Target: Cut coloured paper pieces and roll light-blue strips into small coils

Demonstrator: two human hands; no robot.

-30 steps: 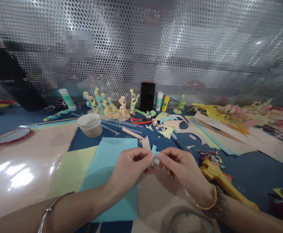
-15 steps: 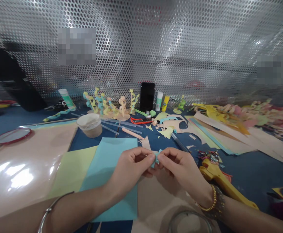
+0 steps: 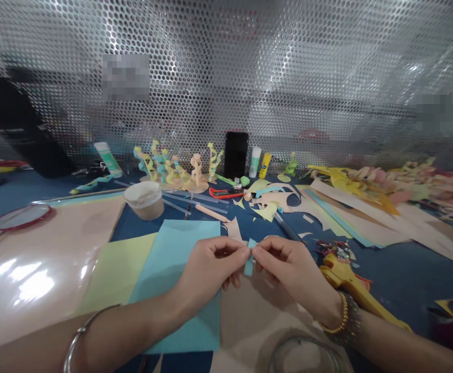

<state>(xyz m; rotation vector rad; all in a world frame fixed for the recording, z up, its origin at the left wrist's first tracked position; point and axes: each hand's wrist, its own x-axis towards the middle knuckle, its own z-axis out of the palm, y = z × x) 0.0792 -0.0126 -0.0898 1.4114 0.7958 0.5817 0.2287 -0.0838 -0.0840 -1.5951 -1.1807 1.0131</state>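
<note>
A small blue paper strip [image 3: 248,267] is pinched upright between my two hands above the table. My left hand [image 3: 214,264] grips its left side with thumb and forefinger, and my right hand [image 3: 286,264] pinches it from the right. The fingertips almost meet, hiding the strip's middle. Under my left wrist lies a blue paper sheet [image 3: 179,243], overlapping a pale green sheet [image 3: 113,264]. Below my hands spreads a beige paper sheet [image 3: 245,321], with a clear round object [image 3: 304,355] at its near edge.
A paper cup [image 3: 144,202], curled paper figures [image 3: 195,173], a phone [image 3: 236,154], glue sticks [image 3: 254,162] and a red cutter [image 3: 226,192] stand or lie farther back. Right are a yellow glue gun [image 3: 360,292], paper scraps [image 3: 276,199] and stacked sheets [image 3: 397,228]. A perforated metal wall [image 3: 195,67] rises behind.
The blue strip has turned between my fingers, and more of it now shows hanging below the fingertips. Both hands stay in nearly the same place.
</note>
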